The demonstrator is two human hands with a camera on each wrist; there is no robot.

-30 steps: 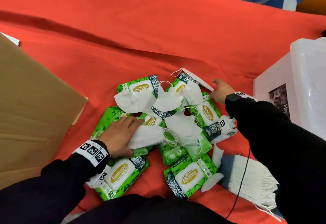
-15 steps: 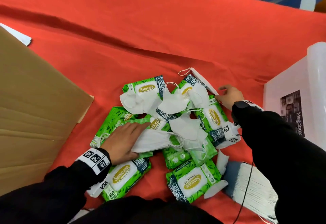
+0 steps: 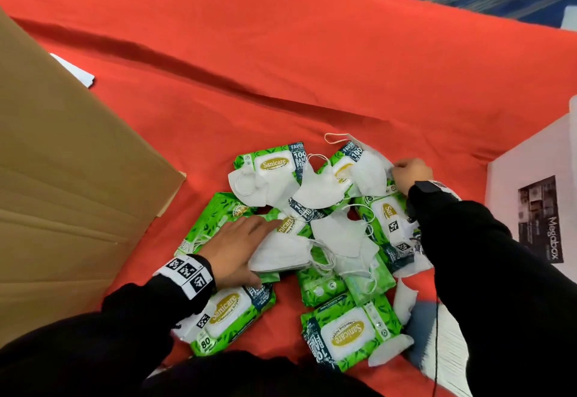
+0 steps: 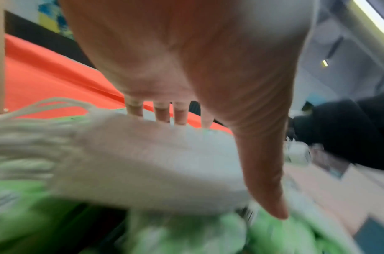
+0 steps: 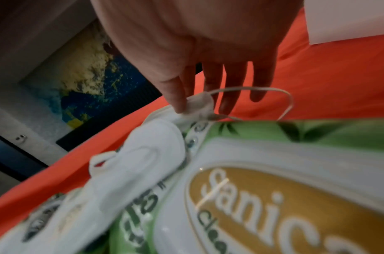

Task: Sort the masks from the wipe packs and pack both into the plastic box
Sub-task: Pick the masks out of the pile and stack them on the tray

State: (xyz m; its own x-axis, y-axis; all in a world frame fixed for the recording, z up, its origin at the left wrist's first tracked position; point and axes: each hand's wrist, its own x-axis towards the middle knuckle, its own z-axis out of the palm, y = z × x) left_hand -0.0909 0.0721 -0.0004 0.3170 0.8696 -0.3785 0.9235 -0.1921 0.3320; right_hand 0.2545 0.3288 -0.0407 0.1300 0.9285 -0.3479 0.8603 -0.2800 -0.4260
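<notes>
Right hand [image 3: 411,175] is at the far edge of the pile, thumb and a fingertip pinching the corner of a white mask [image 5: 199,104] that lies on a green Sanicare wipe pack [image 5: 273,180]; its ear loop [image 5: 263,92] arcs free past the fingers. Left hand [image 3: 237,248] lies flat, fingers straight and together, pressing on a stack of masks [image 3: 281,254] in the middle of the pile. Masks and wipe packs are mixed in one heap on the red-covered counter [image 3: 281,68]. We see a white box marked Megabox [image 3: 537,209] at the right edge; whether that is the plastic box we cannot tell, and we see nothing packed in it.

Risks from here:
- Corner pinch is small. A quick lift could slip, or the free loop could snag a pack edge or a neighbouring mask's loop and drag it along.
- Loops from several masks tangle mid-pile [image 3: 324,256]; pulling one mask probably brings others with it.
- If the left hand lifts, the stack under it is loose and could slide off the slick packs.

Versus half a second earlier: right hand has gone from resting beside the folded mask at the far edge to pinching its corner, and that mask has flopped over onto the pack. Left hand is in the same spot on the stack. Pile otherwise unchanged; the head camera has shifted slightly.
</notes>
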